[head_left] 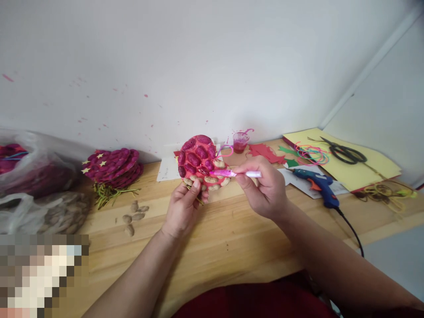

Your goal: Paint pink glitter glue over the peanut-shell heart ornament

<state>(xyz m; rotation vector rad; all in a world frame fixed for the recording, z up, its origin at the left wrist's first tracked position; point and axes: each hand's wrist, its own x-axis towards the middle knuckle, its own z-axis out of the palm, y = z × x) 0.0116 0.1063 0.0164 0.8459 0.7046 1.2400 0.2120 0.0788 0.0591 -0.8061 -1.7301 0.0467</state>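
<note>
A round red disc [198, 152] covered with peanuts is tilted up above the table. Most of its peanuts are painted purple-red, while several along the lower right edge are plain tan. My left hand [185, 205] grips the disc at its lower edge, thumb on the front. In my right hand [261, 187] is a brush [253, 174] with a white handle, pinched between thumb and fingers. Its pink bristles touch a peanut at the disc's lower middle. Behind my right hand stands a clear cup [240, 142] with dark pink liquid.
Painted peanut discs [112, 165] are stacked at left, beside plastic bags [26, 172]. Loose peanuts [138, 215] lie in front. Red paper scraps [266, 153], a blue glue gun [314, 181] with cable, black scissors [347, 153] and yellow sheets [374, 164] are at right.
</note>
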